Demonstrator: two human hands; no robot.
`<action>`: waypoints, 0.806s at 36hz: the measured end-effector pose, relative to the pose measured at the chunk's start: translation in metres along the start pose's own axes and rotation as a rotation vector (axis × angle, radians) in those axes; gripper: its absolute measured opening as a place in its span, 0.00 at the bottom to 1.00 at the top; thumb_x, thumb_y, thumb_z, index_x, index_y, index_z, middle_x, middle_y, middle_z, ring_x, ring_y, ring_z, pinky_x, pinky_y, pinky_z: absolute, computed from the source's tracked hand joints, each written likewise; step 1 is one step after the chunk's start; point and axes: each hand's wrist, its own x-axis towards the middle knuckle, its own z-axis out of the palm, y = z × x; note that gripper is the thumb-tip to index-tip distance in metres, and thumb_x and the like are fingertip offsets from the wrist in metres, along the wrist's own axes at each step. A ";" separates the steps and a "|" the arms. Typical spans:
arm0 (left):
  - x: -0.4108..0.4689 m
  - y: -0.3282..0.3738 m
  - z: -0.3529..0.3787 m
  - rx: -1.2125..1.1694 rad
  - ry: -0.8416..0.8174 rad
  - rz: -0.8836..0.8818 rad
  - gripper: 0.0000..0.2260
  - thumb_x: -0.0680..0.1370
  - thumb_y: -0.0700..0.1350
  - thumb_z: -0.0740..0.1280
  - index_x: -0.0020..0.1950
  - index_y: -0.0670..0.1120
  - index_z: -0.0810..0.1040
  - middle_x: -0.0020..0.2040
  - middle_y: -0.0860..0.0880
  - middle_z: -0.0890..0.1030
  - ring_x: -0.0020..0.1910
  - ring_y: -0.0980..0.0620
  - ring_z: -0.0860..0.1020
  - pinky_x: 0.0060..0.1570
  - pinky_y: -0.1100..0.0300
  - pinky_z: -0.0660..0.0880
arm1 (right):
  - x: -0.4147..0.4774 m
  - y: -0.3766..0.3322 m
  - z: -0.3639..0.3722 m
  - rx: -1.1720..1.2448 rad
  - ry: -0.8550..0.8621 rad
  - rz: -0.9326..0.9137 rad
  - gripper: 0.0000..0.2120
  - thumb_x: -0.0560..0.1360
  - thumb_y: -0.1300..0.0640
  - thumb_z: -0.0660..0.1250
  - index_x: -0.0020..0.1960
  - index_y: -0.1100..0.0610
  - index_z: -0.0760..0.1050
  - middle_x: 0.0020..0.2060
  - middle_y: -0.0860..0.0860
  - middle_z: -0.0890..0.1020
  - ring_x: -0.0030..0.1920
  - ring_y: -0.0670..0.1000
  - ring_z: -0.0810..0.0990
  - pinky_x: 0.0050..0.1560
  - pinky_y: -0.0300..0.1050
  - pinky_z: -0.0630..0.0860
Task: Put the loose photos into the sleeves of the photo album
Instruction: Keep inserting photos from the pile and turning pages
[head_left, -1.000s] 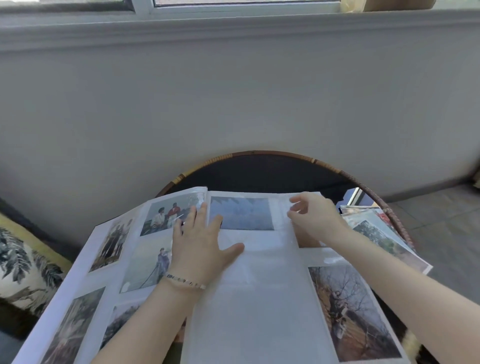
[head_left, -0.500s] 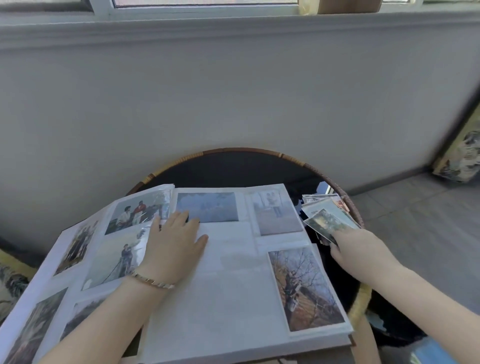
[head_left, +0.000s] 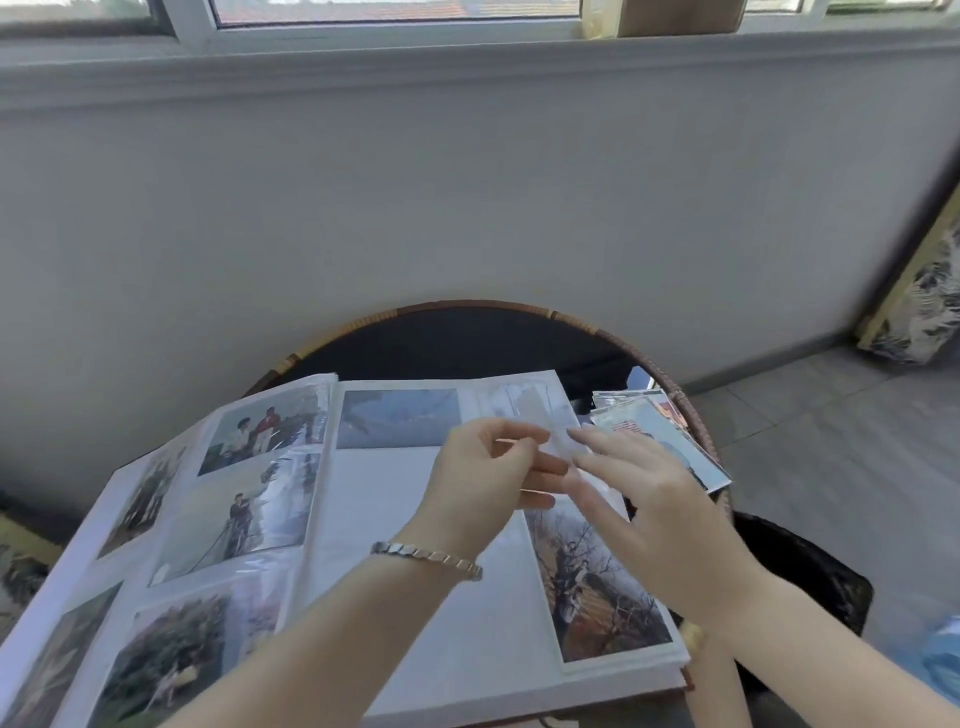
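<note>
The photo album (head_left: 395, 519) lies open across the round table (head_left: 467, 306) right in front of me, and both my hands are working over its right page. My left hand (head_left: 483, 483) pinches something thin and pale between thumb and fingertips, maybe a sleeve edge, maybe a print; my right hand (head_left: 660, 514) hovers beside it, fingers spread, holding nothing that I can see. Outward from there: the right page carries a sky picture (head_left: 397, 418) at top left, a faint one at top right, and a tree picture (head_left: 597, 577) lower down. Its middle looks bare, so I judge several sleeves there unfilled. The left page looks full. Loose photos (head_left: 660, 431) wait in a pile at the table's right edge, so plenty remains. My hands cover the sleeve between them, motion blurs the pinched sheet, and the album's near corner runs out of frame.
</note>
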 end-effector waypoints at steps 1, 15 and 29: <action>0.001 -0.001 -0.001 0.000 0.016 0.014 0.07 0.80 0.36 0.59 0.51 0.39 0.77 0.38 0.45 0.83 0.33 0.53 0.83 0.33 0.62 0.80 | 0.002 -0.002 -0.006 0.111 -0.046 0.087 0.24 0.77 0.37 0.54 0.57 0.52 0.80 0.61 0.42 0.75 0.64 0.41 0.70 0.64 0.38 0.65; 0.010 -0.021 0.002 -0.046 0.163 -0.057 0.10 0.76 0.32 0.64 0.38 0.44 0.74 0.33 0.47 0.76 0.25 0.55 0.77 0.27 0.59 0.79 | 0.000 0.012 0.007 0.537 -0.171 0.360 0.11 0.76 0.58 0.66 0.51 0.41 0.78 0.57 0.33 0.71 0.57 0.28 0.68 0.55 0.22 0.64; 0.008 -0.042 0.017 0.956 -0.174 0.102 0.31 0.74 0.63 0.63 0.72 0.48 0.64 0.70 0.51 0.66 0.69 0.54 0.65 0.66 0.62 0.62 | 0.015 0.059 -0.028 0.660 0.286 0.721 0.14 0.75 0.67 0.65 0.49 0.48 0.75 0.46 0.60 0.82 0.40 0.55 0.80 0.31 0.46 0.79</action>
